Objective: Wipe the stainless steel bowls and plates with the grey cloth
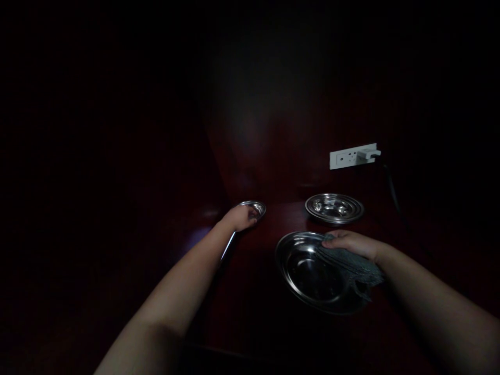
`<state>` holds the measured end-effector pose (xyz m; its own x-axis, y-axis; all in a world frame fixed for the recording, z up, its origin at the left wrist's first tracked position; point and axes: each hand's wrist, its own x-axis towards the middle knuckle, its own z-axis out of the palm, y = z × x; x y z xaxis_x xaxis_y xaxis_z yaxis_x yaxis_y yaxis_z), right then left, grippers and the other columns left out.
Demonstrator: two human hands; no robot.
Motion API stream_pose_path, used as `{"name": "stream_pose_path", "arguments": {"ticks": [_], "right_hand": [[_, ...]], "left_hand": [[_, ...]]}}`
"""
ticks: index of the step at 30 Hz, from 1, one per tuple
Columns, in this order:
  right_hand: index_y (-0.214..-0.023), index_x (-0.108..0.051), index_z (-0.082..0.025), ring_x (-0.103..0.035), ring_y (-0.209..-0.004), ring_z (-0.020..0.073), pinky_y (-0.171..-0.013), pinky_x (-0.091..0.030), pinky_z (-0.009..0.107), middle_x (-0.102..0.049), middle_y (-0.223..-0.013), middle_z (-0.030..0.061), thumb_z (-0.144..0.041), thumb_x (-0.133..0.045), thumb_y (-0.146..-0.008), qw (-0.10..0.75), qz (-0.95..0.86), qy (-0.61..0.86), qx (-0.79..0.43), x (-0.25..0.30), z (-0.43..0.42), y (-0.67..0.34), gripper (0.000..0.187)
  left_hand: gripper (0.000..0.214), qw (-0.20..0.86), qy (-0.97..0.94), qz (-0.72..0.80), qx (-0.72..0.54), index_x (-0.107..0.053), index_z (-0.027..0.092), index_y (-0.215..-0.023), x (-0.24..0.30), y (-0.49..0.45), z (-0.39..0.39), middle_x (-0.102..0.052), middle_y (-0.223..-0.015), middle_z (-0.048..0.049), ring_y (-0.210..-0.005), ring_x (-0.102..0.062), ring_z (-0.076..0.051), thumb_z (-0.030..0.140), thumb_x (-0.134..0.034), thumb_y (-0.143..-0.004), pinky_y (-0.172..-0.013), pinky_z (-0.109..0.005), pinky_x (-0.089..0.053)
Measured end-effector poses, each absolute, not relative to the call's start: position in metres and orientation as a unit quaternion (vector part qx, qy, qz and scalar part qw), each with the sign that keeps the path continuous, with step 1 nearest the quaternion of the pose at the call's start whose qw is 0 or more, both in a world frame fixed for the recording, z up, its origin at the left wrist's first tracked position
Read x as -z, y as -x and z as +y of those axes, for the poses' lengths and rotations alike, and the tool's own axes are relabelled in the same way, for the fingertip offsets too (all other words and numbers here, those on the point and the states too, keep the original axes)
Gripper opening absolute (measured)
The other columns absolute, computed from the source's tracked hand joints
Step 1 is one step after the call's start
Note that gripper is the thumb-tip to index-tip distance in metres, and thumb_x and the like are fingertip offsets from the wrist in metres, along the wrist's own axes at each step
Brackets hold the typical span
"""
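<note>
The scene is very dark. My left hand (242,217) reaches far forward and its fingers curl over the near rim of a small steel bowl (257,207) on the dark red table (250,291). My right hand (353,243) is closed on a grey-green cloth (351,268) that lies over the right rim of a large steel basin (308,271) in front of me. Behind it stands a short stack of steel bowls (334,207), untouched.
A white power strip (352,155) with a white plug in it hangs on the dark wall at the back right; a black cable (392,190) runs down from it. A bright strip of light marks the table's left edge (228,245). All else is in darkness.
</note>
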<state>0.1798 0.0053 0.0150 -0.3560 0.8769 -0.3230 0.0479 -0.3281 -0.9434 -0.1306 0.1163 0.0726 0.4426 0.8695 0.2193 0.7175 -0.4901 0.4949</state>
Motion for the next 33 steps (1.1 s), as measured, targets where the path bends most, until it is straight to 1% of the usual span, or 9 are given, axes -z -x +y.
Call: {"name": "stream_pose_path", "arguments": {"ticks": [3, 5, 9, 12, 16, 18, 24, 33], "right_hand": [[-0.076, -0.062, -0.015, -0.061, -0.06, 0.0145, -0.062, -0.048, 0.026, -0.067, -0.07, 0.0028, -0.032, -0.07, -0.061, 0.309, -0.489, 0.474, -0.664, -0.015, 0.006, -0.18, 0.024], [-0.076, -0.062, -0.015, -0.061, -0.061, 0.0148, -0.063, -0.048, 0.027, -0.067, -0.07, 0.003, -0.032, -0.069, -0.062, 0.307, -0.491, 0.471, -0.666, -0.014, 0.007, -0.18, 0.024], [-0.076, -0.062, -0.015, -0.061, -0.061, 0.015, -0.063, -0.047, 0.027, -0.067, -0.07, 0.0029, -0.033, -0.069, -0.062, 0.306, -0.491, 0.466, -0.67, -0.013, 0.007, -0.181, 0.024], [-0.077, -0.062, -0.015, -0.061, -0.06, 0.0145, -0.062, -0.047, 0.027, -0.067, -0.069, 0.0023, -0.034, -0.069, -0.062, 0.303, -0.487, 0.463, -0.676, -0.014, 0.006, -0.181, 0.025], [-0.076, -0.062, -0.015, -0.06, -0.06, 0.0143, -0.061, -0.046, 0.027, -0.066, -0.068, 0.0018, -0.032, -0.07, -0.061, 0.31, -0.48, 0.47, -0.673, -0.016, 0.005, -0.18, 0.024], [-0.075, -0.062, -0.016, -0.06, -0.059, 0.0142, -0.06, -0.046, 0.027, -0.066, -0.067, 0.0016, -0.032, -0.07, -0.06, 0.309, -0.476, 0.474, -0.673, -0.015, 0.005, -0.18, 0.023], [-0.075, -0.061, -0.016, -0.06, -0.059, 0.0136, -0.061, -0.047, 0.026, -0.066, -0.067, 0.0012, -0.033, -0.07, -0.062, 0.307, -0.478, 0.475, -0.672, -0.014, 0.005, -0.182, 0.023], [-0.075, -0.062, -0.016, -0.061, -0.06, 0.0141, -0.061, -0.047, 0.026, -0.066, -0.069, 0.002, -0.036, -0.07, -0.061, 0.303, -0.48, 0.478, -0.67, -0.014, 0.005, -0.182, 0.026]], "left_hand": [[0.016, 0.16, -0.853, 0.472, -0.155, -0.068, 0.024, -0.066, -0.075, 0.135, 0.123, -0.061, -0.061, 0.0004, -0.062, -0.053, -0.017, 0.021, -0.071, -0.051, -0.069, -0.025, -0.038], [0.014, 0.151, -0.862, 0.469, -0.121, -0.067, 0.024, -0.064, -0.075, 0.134, 0.125, -0.061, -0.06, 0.0005, -0.06, -0.052, -0.016, 0.02, -0.069, -0.05, -0.067, -0.024, -0.038], [0.012, 0.122, -0.87, 0.471, -0.08, -0.066, 0.023, -0.066, -0.076, 0.132, 0.126, -0.063, -0.064, -0.0004, -0.062, -0.053, -0.015, 0.022, -0.065, -0.054, -0.064, -0.023, -0.037], [0.015, 0.098, -0.874, 0.474, -0.042, -0.066, 0.022, -0.068, -0.078, 0.131, 0.127, -0.063, -0.067, 0.0002, -0.064, -0.054, -0.014, 0.022, -0.064, -0.053, -0.064, -0.023, -0.037], [0.018, 0.067, -0.883, 0.464, 0.014, -0.067, 0.021, -0.074, -0.082, 0.128, 0.128, -0.065, -0.072, 0.0002, -0.067, -0.055, -0.014, 0.024, -0.061, -0.057, -0.064, -0.023, -0.037], [0.017, 0.05, -0.887, 0.458, 0.035, -0.067, 0.022, -0.074, -0.085, 0.127, 0.128, -0.064, -0.072, 0.0006, -0.066, -0.055, -0.014, 0.024, -0.06, -0.058, -0.063, -0.023, -0.036], [0.015, 0.011, -0.894, 0.442, 0.072, -0.066, 0.022, -0.072, -0.089, 0.123, 0.126, -0.063, -0.068, 0.0017, -0.062, -0.053, -0.012, 0.024, -0.059, -0.06, -0.06, -0.023, -0.035], [0.012, -0.031, -0.899, 0.429, 0.077, -0.063, 0.021, -0.068, -0.089, 0.123, 0.125, -0.061, -0.066, 0.0008, -0.059, -0.05, -0.012, 0.025, -0.057, -0.059, -0.056, -0.024, -0.033]]}}
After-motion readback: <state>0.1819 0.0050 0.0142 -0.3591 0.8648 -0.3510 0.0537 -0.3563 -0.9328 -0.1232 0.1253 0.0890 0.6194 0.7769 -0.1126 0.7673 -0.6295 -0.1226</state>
